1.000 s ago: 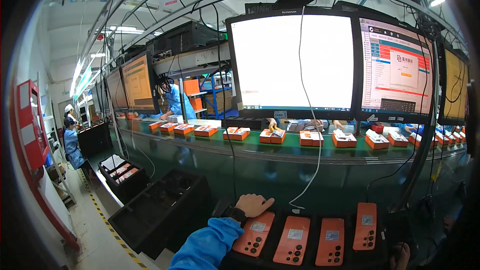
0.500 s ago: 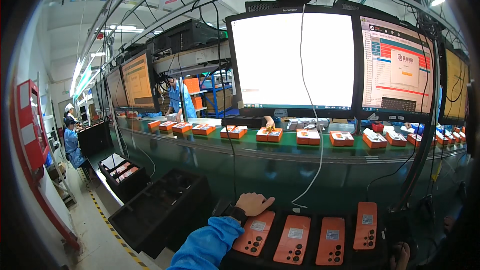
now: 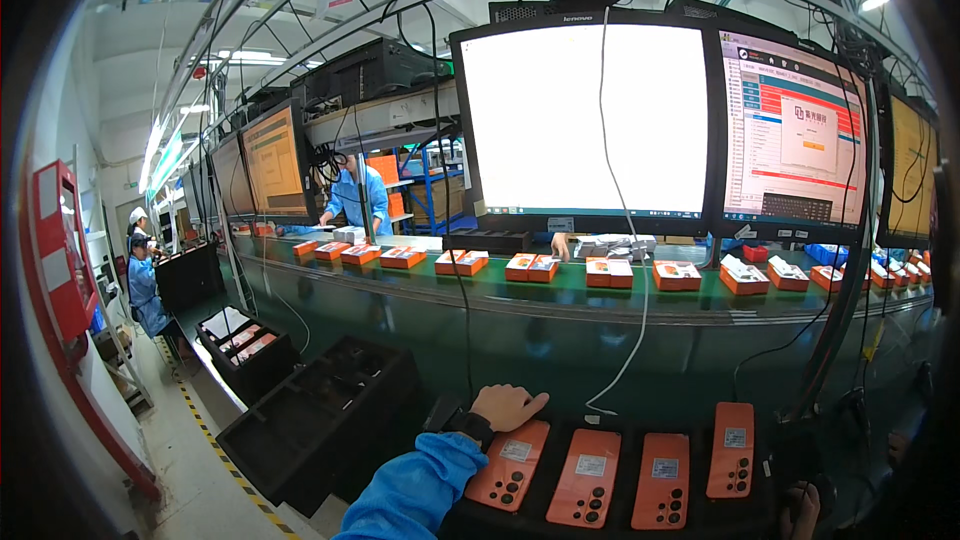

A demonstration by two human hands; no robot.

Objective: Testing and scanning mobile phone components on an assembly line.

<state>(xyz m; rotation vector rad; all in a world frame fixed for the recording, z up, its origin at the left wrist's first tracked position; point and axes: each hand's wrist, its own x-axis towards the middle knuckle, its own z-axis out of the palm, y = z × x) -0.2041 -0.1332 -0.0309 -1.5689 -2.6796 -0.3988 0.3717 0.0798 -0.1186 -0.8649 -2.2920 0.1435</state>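
Four orange phones lie back-up, side by side, in a dark fixture (image 3: 560, 430) at the lower edge. My left hand (image 3: 508, 406), with a blue sleeve and a black wrist strap, rests on the top end of the leftmost orange phone (image 3: 508, 465), fingers loosely together and gripping nothing. Beside it lie a second phone (image 3: 584, 477), a third (image 3: 662, 480) and a fourth (image 3: 731, 449) set slightly higher. At the bottom right, only a few fingertips of my right hand (image 3: 800, 512) show in the dark, and their grip is hidden.
A green conveyor belt (image 3: 560, 292) carries several orange-and-white boxes (image 3: 460, 262). Large monitors (image 3: 590, 115) hang above it, with cables dropping down. Black trays (image 3: 320, 415) stand to the left by a hazard-striped floor. Workers in blue coats (image 3: 352, 198) are further along the line.
The boxes on the belt have shifted slightly to the left. My left hand stays on the leftmost phone.
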